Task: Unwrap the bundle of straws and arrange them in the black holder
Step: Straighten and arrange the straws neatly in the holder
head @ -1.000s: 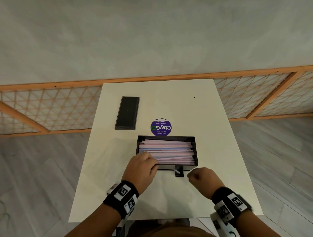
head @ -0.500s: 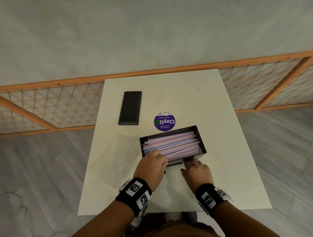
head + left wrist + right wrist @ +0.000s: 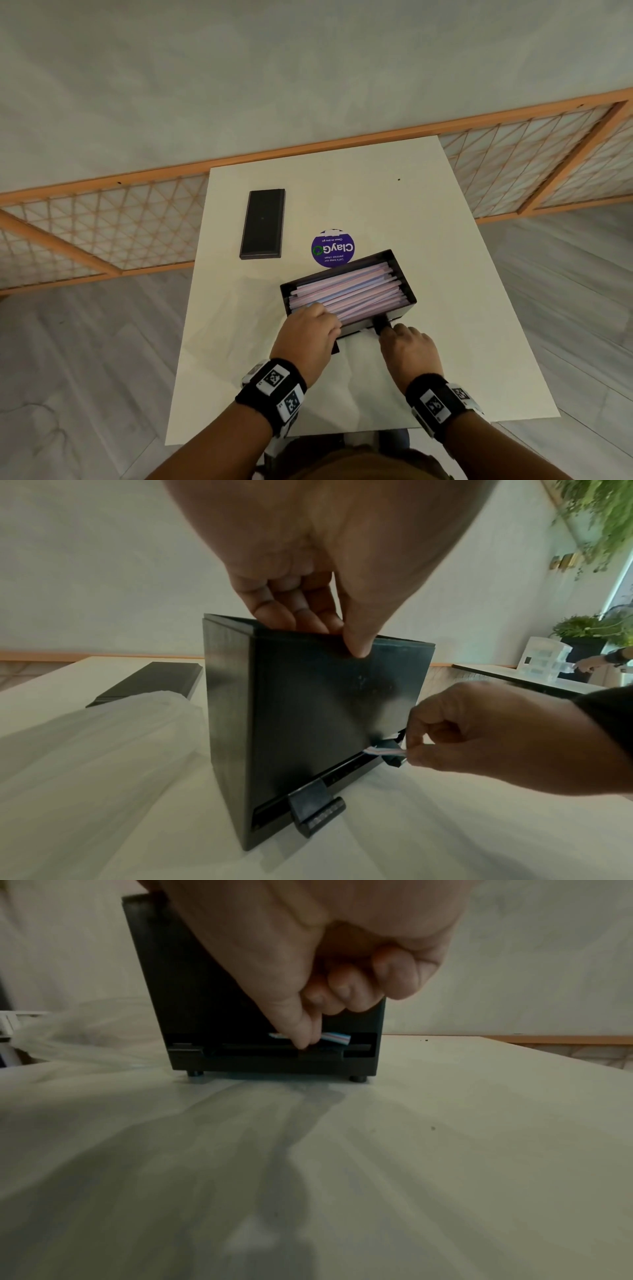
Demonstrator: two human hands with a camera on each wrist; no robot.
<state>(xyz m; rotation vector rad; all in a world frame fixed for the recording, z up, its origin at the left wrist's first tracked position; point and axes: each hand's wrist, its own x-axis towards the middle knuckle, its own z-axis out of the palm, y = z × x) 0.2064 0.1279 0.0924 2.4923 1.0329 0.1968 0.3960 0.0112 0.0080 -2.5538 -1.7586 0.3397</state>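
Head view shows the black holder (image 3: 404, 274) on the white table (image 3: 462, 308), packed with pink and blue straws (image 3: 346, 291), directly ahead of both hands. Left hand (image 3: 308, 334) grips its near rim, fingers inside against the straws, thumb on the front wall. Right hand (image 3: 409, 347) pinches one straw end (image 3: 337, 1037) poking from the bottom slot, other fingers curled. Since a second ago the holder has turned askew, and the right hand has come up to the slot.
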